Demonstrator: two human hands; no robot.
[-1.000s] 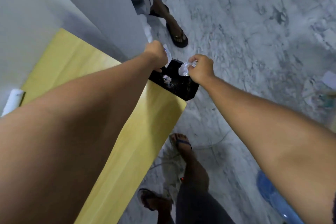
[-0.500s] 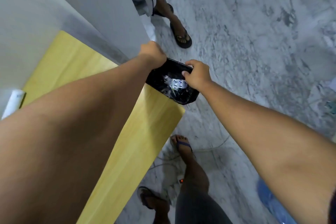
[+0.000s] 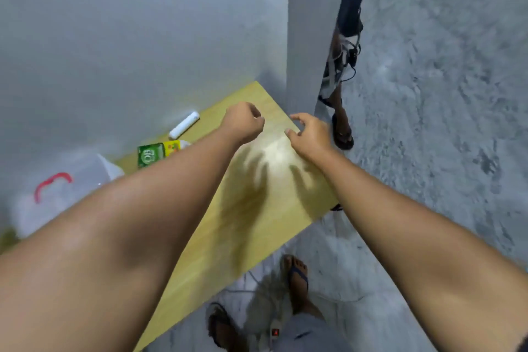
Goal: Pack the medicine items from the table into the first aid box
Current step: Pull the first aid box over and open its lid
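My left hand point(image 3: 245, 122) hovers above the yellow wooden table point(image 3: 257, 208), its fingers curled into a loose fist with nothing seen in it. To its right my right hand point(image 3: 307, 134) hangs over the table's right side, fingers spread and empty. A white tube point(image 3: 184, 124) lies near the wall. A green box point(image 3: 150, 154) and a yellow pack point(image 3: 173, 147) lie beside my left forearm. At far left stands the translucent first aid box point(image 3: 65, 188) with a red handle, partly hidden by my arm.
A grey wall runs behind the table, and a pillar point(image 3: 308, 37) stands at its far right corner. Another person's sandalled foot point(image 3: 341, 128) is on the marble floor beyond the pillar. My own feet point(image 3: 297, 280) and a cable lie below the table's near edge.
Both hands let go of the black tray they held at the table's corner; it is out of sight now. The view swung left, bringing the box and medicine items into sight.
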